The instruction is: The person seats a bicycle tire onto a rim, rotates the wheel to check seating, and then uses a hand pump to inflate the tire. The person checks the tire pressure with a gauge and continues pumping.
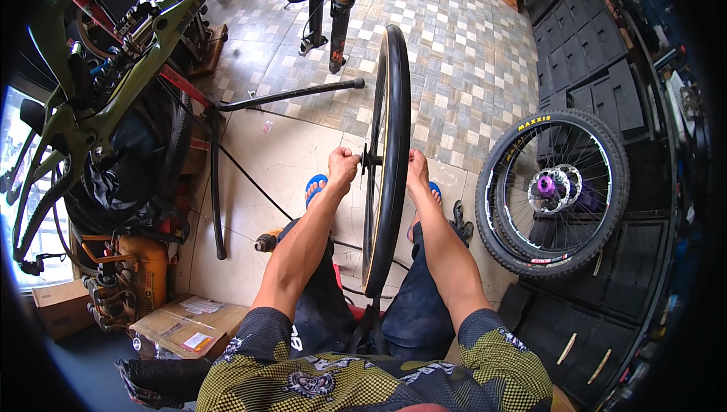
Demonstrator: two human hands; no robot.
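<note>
A bicycle wheel (396, 177) with a black tyre and tan edge stands upright between my legs, seen almost edge-on. My left hand (344, 166) is closed, its fingers pinching the axle end beside the black hub (369, 160). On the other side of the wheel my right hand (416, 166) is closed at the opposite axle end; the tyre hides part of its fingertips. Beyond the wheel hangs a bicycle fork (341, 33) with dark lower legs and bronze upper tubes, apart from both hands.
Two wheels with knobby tyres (487, 207) lean against black drawers (583, 33) at right. A green bicycle frame (113, 101) hangs at left above a repair stand's legs (291, 95). An orange compressor tank (144, 266) and a cardboard box (170, 326) stand at lower left.
</note>
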